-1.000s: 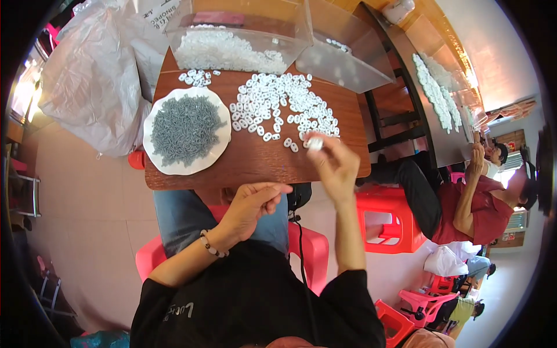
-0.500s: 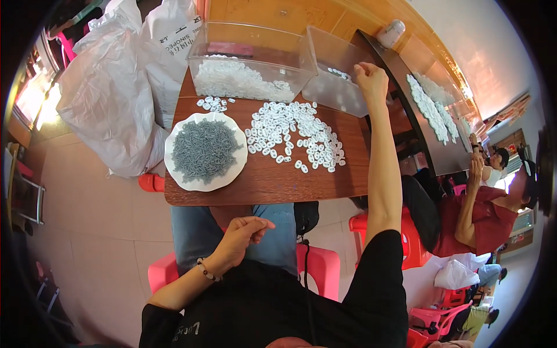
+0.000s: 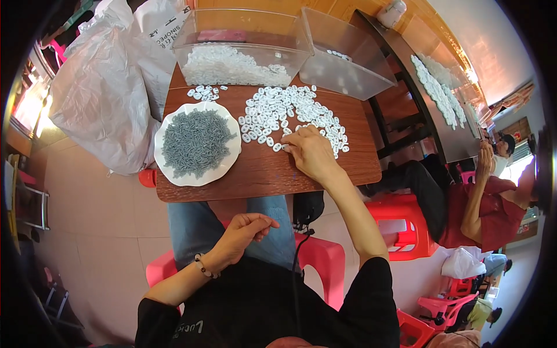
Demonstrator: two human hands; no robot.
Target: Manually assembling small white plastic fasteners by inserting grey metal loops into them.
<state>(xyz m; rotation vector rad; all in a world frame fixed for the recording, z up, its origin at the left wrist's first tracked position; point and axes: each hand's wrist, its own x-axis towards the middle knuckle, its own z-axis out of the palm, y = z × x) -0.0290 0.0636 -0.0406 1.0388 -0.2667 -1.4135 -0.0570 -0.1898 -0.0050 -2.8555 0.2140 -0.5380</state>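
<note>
Small white oval plastic pieces, each with two dark holes, lie spread over the table. My right hand is bent over their near edge, its thumb and fingertips pinched at a white oval piece. My left hand hovers above my lap, thumb and index finger pressed together; whatever may be between them is too small to make out. To the left on the table, a white scalloped plate holds a heap of small grey screw-like parts.
Behind the pieces stands a clear bin of white pieces, beside a second translucent bin holding a few. Large white sacks lean at the left. A red stool and a co-worker in a dark red shirt are at the right.
My right hand has come back from the translucent bin at the right, down to the white pieces on the table. My left hand stays nearly in place. The view has shifted slightly.
</note>
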